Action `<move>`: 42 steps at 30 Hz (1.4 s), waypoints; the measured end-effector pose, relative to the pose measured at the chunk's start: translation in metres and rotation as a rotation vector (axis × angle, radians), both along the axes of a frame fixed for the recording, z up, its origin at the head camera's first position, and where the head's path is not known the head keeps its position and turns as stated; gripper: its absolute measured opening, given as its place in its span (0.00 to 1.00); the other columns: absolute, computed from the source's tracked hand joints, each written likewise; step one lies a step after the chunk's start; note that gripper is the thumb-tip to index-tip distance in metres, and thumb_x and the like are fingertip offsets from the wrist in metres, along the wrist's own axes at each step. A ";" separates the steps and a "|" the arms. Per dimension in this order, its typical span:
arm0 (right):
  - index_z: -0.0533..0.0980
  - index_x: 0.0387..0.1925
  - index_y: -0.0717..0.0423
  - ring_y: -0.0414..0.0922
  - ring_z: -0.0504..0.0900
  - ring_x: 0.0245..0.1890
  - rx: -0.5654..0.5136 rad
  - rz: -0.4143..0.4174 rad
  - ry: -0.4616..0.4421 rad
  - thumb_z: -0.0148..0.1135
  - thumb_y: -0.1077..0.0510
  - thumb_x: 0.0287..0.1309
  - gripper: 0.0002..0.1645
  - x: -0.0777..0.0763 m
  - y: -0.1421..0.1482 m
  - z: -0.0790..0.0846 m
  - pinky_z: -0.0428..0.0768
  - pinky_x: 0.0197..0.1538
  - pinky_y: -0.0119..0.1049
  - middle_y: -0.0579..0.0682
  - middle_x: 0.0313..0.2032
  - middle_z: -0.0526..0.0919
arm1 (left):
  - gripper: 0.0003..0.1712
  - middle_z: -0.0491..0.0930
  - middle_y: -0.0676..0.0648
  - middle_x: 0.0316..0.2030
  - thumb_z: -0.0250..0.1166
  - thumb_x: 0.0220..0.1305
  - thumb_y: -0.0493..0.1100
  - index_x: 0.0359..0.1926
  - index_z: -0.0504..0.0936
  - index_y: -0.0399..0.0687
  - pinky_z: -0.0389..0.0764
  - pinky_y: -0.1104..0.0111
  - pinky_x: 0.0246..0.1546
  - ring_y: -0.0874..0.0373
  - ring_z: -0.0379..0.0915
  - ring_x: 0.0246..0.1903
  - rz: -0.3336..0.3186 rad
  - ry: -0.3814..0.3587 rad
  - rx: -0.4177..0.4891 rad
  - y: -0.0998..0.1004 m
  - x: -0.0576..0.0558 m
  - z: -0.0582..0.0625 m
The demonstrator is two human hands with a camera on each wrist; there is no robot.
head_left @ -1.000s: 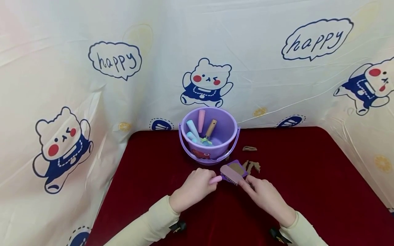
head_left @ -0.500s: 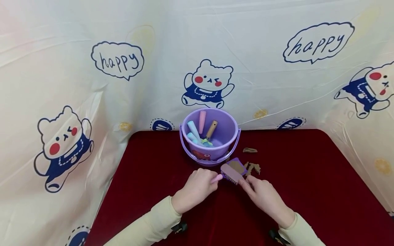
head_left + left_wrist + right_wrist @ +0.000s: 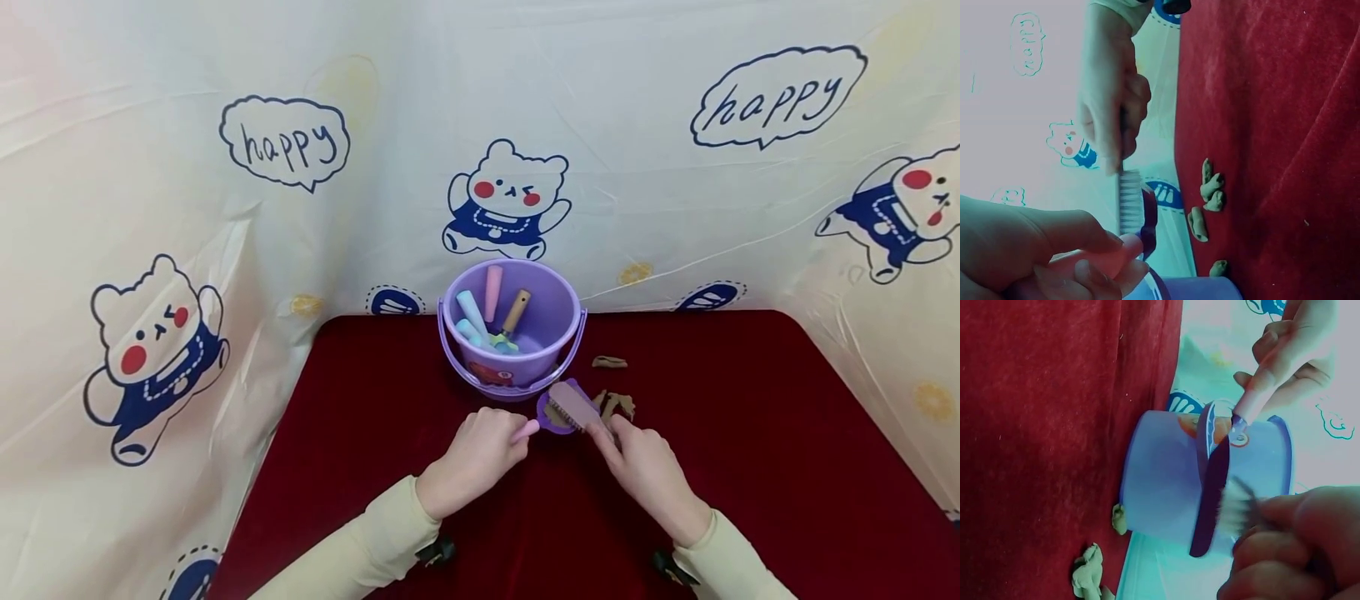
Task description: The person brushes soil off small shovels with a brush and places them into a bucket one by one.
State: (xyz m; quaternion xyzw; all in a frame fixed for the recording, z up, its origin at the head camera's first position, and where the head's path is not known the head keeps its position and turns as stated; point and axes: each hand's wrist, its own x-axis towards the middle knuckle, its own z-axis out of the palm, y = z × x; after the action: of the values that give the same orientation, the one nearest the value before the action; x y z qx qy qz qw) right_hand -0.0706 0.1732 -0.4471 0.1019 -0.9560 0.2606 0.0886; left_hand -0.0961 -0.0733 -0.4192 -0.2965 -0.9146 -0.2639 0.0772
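My left hand [image 3: 480,454] grips the pink handle of a small purple toy shovel [image 3: 1210,500], raised in front of the bucket. A brownish layer covers part of the shovel's blade. My right hand [image 3: 651,471] holds a brush [image 3: 573,405] with a pinkish-grey back and pale bristles [image 3: 1130,203]. The bristles face the blade and seem to touch it; they are blurred in the right wrist view. Part of the blade is hidden under the brush.
Just behind the shovel stands a purple bucket [image 3: 536,333] with pink, blue and wooden-handled tools inside. Several brown clay-like pieces [image 3: 618,405] lie on the red cloth [image 3: 735,433] to the right of the bucket. A printed curtain [image 3: 637,192] rises behind the table.
The brush has shifted across the blade, away from me and slightly right, uncovering the part near the handle. My left hand stays almost in place, still gripping the shovel.
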 end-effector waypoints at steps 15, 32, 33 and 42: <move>0.67 0.24 0.50 0.36 0.57 0.13 0.027 -0.014 -0.042 0.64 0.48 0.72 0.23 -0.004 -0.001 0.002 0.59 0.17 0.32 0.39 0.15 0.57 | 0.30 0.46 0.58 0.18 0.68 0.68 0.37 0.17 0.58 0.53 0.64 0.67 0.19 0.60 0.52 0.18 0.016 0.018 0.004 0.002 -0.001 0.001; 0.68 0.24 0.50 0.38 0.59 0.13 0.068 -0.028 0.016 0.64 0.50 0.72 0.22 -0.005 0.008 0.005 0.60 0.17 0.34 0.40 0.14 0.58 | 0.31 0.46 0.58 0.17 0.68 0.68 0.37 0.17 0.55 0.54 0.60 0.69 0.19 0.62 0.48 0.18 0.006 -0.003 0.008 0.001 -0.002 0.001; 0.68 0.24 0.50 0.37 0.58 0.14 0.061 -0.036 0.006 0.64 0.50 0.73 0.22 -0.006 0.009 0.005 0.59 0.17 0.33 0.40 0.14 0.58 | 0.31 0.46 0.58 0.17 0.68 0.68 0.36 0.17 0.55 0.54 0.60 0.69 0.19 0.63 0.47 0.18 0.006 -0.004 0.006 0.001 -0.002 0.000; 0.66 0.22 0.46 0.34 0.55 0.13 0.058 0.071 0.049 0.69 0.49 0.68 0.23 -0.001 0.003 0.003 0.57 0.17 0.31 0.37 0.15 0.55 | 0.31 0.47 0.58 0.17 0.68 0.68 0.37 0.17 0.56 0.53 0.62 0.68 0.19 0.61 0.49 0.18 0.014 0.012 0.008 0.001 -0.002 0.000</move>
State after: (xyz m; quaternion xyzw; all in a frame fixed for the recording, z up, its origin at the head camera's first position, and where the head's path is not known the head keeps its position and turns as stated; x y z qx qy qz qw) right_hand -0.0715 0.1761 -0.4440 0.1445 -0.9564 0.2334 0.0999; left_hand -0.0982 -0.0725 -0.4193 -0.2915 -0.9150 -0.2653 0.0858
